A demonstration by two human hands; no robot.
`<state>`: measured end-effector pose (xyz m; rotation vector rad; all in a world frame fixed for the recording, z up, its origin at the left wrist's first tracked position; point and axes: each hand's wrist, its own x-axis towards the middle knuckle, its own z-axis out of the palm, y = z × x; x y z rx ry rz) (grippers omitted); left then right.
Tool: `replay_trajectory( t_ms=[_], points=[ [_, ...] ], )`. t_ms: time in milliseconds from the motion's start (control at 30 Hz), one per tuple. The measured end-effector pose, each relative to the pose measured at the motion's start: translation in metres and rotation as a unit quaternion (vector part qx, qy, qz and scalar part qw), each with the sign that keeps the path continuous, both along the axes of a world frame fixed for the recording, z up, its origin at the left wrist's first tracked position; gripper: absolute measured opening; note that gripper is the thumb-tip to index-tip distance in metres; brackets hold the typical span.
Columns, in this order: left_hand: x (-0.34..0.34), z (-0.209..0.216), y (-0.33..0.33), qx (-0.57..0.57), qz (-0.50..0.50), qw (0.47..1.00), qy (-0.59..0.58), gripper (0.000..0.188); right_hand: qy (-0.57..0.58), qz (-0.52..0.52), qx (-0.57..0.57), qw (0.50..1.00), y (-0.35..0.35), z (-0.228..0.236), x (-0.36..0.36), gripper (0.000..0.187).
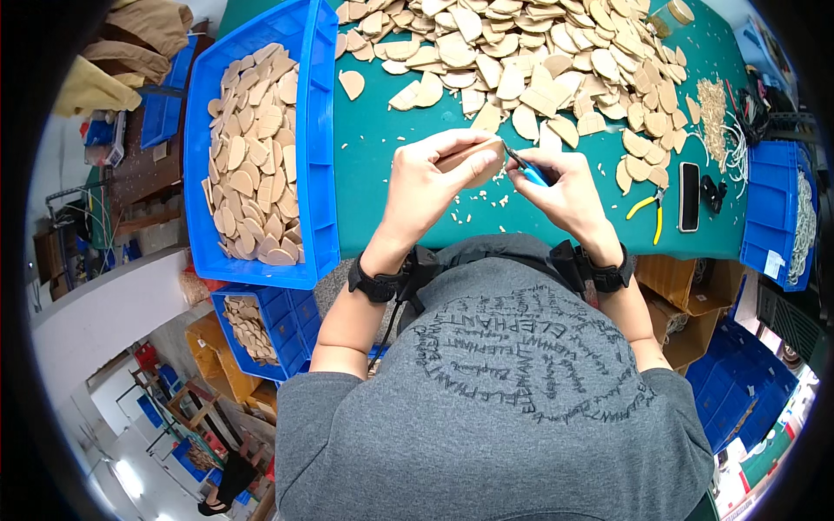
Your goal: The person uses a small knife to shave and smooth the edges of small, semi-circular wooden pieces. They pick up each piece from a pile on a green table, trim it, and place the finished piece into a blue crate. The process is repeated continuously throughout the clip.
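Observation:
My left hand (419,187) is closed round a tan half-round piece (485,167), thumb on its near face and fingers behind it. In my right hand (569,193) is a pair of blue-handled cutting pliers (532,175), its dark jaws at the right end of that piece. Whether the jaws touch it is too small to tell. Beyond both hands a large heap of similar tan half-round pieces (512,82) spreads over the green tabletop (373,195). Small pale crumbs lie on the table around my hands.
A blue bin (319,174) full of half-round pieces stands on the left, a smaller blue bin (300,326) below it. Yellow-handled pliers (658,217), a phone (688,198), shavings (712,113) and a lidded jar (671,17) lie at right, beside another blue bin (769,195).

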<state>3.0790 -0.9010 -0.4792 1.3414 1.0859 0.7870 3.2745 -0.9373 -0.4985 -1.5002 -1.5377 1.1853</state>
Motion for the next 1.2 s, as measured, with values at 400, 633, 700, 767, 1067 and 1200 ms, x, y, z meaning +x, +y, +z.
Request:
replay_trajectory(
  t_ms=[400,633,700,767,1067,1200],
  points=[
    [-0.017,-0.013,0.008,-0.13,0.052,0.988,-0.063,0.017,0.052,-0.029,-0.025,0.998,0.003,-0.003,0.0,0.013],
    [-0.135,-0.016,0.042,0.104,0.35,0.889,0.276,0.03,0.085,-0.001,-0.022,0.996,0.002,-0.004,-0.006,0.013],
    [-0.176,-0.007,0.047,0.209,0.379,0.767,0.473,0.03,0.078,0.016,-0.018,0.997,0.003,-0.002,-0.007,0.015],
    [-0.194,-0.012,0.05,0.404,0.336,0.518,0.675,0.033,0.071,0.047,-0.003,0.996,0.005,0.0,-0.011,0.017],
    [0.01,-0.048,0.047,0.282,-0.193,0.857,0.385,0.033,-0.012,0.243,0.339,0.909,0.029,0.052,-0.057,0.038],
    [0.047,-0.051,0.03,0.316,-0.244,0.883,0.248,0.033,-0.11,0.296,0.27,0.909,0.024,0.058,-0.049,0.034]
  ],
)
